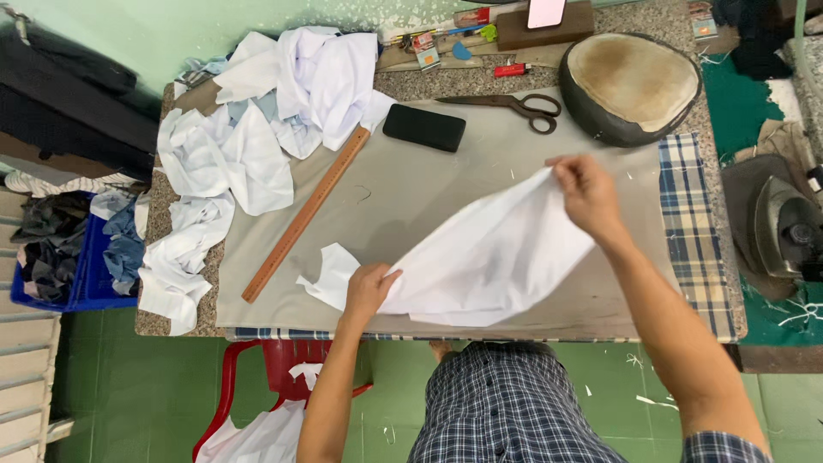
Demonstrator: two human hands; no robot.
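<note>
A piece of white cloth [493,257] is stretched between my two hands above a grey-covered table [403,189]. My left hand [369,290] pinches its near left corner close to the table's front edge. My right hand [587,193] grips the far right corner, lifted higher. A small white cloth scrap [330,276] lies just left of my left hand.
A long wooden ruler [304,214] lies diagonally at left, beside a heap of white fabric [257,129]. A black rectangular block [423,127], scissors [514,106] and a round padded cushion [630,86] sit at the back. An iron [784,227] rests right; a red chair [266,377] stands below.
</note>
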